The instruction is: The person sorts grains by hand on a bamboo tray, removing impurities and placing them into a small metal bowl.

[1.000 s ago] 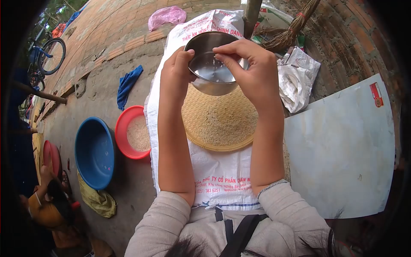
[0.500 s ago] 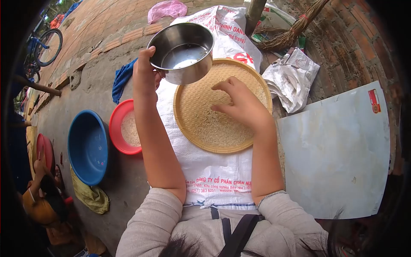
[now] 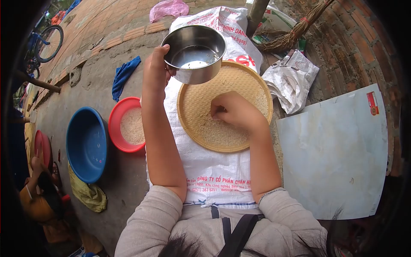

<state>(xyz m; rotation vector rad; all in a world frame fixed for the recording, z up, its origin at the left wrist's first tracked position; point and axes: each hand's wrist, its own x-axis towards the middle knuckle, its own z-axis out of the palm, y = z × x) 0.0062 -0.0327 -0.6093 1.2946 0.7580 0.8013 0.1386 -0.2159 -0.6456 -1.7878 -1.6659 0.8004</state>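
My left hand (image 3: 159,64) grips a shiny steel bowl (image 3: 200,73) by its left rim, tilted so its inside shows; a few small specks lie in it. Under and behind the bowl is a round woven bamboo tray (image 3: 201,98) with pale rice grains (image 3: 220,133) spread mostly over its near and right parts. My right hand (image 3: 236,110) is low over the middle of the tray, fingers curled and pinched together at the grains. What the fingertips hold, if anything, is hidden. The tray rests on a white printed sack (image 3: 205,165).
On the left stand a red basin (image 3: 114,136) with rice in it and a blue basin (image 3: 87,145). A blue cloth (image 3: 124,78) lies behind them. To the right are a crumpled white sack (image 3: 293,81), a straw broom (image 3: 295,34) and a pale flat sheet (image 3: 334,158). Another person's arm (image 3: 36,169) shows far left.
My right hand has gone from spread fingers above the tray to a curled pinch at the grains. My left hand and the steel bowl have shifted slightly right.
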